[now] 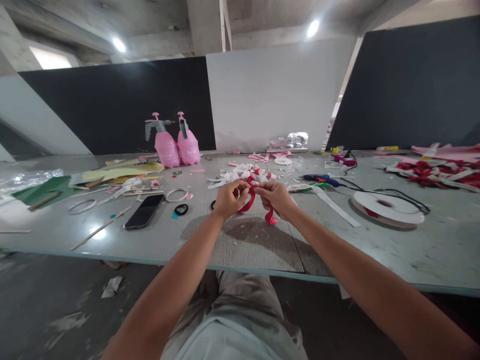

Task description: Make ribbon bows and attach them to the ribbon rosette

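Note:
A red ribbon [247, 204] is held up between my two hands, just above the table in the middle. My left hand [229, 197] pinches it from the left, and its loop hangs below the fingertips. On the other side my right hand [275, 196] is closed on the same ribbon, with a loose tail dangling under the palm. Where exactly the fingertips meet the ribbon is too small to make out. Right behind my hands lies a heap of white ribbon bows [240, 173], some with red in them.
Left of my hands are a black phone [144, 212], a black ring [181, 209] and a white ring [176, 195]. Two pink spray bottles [167, 149] stand farther back. Rightward lie a blue glue gun [320, 178] with its cord, a ribbon spool [390, 207] and red-white bows [431, 172].

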Motion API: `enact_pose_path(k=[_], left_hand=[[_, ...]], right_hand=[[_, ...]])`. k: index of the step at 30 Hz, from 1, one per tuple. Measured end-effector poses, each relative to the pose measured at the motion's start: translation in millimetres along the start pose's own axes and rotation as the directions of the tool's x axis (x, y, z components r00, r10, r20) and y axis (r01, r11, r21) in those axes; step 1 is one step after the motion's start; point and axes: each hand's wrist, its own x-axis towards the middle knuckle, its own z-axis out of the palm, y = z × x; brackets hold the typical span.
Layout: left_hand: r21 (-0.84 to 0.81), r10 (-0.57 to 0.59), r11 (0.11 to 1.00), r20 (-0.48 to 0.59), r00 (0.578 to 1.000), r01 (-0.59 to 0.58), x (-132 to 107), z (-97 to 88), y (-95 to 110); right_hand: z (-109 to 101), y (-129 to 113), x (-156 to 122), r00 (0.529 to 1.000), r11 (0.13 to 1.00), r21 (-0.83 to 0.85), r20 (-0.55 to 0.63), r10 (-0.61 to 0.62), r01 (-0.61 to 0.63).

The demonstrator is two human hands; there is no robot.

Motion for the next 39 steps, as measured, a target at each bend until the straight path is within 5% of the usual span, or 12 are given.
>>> enact_pose_path(k=[21, 30, 39], left_hand=[[0.063, -0.081, 0.995, 0.05, 0.995, 0.078, 1.6, 2.4, -6.0], [0.288, -0.095, 0.956, 0.15, 0.984, 0.048, 2.5, 0.8, 1.0], [0.273, -0.173, 0.947, -0.02, 0.985, 0.172, 3.8, -5.1, -10.9]], right_hand=[[-0.1, 6.7, 2.4, 0.991, 0.944, -0.311, -0.045, -0.127, 0.107], [1.7, 4.0, 2.2, 0.99, 0.901, -0.427, -0.075, -0.117, 0.074], [1.3, 6.5, 1.0, 0.991, 0.871, -0.48, -0.026, -0.129, 0.101]])
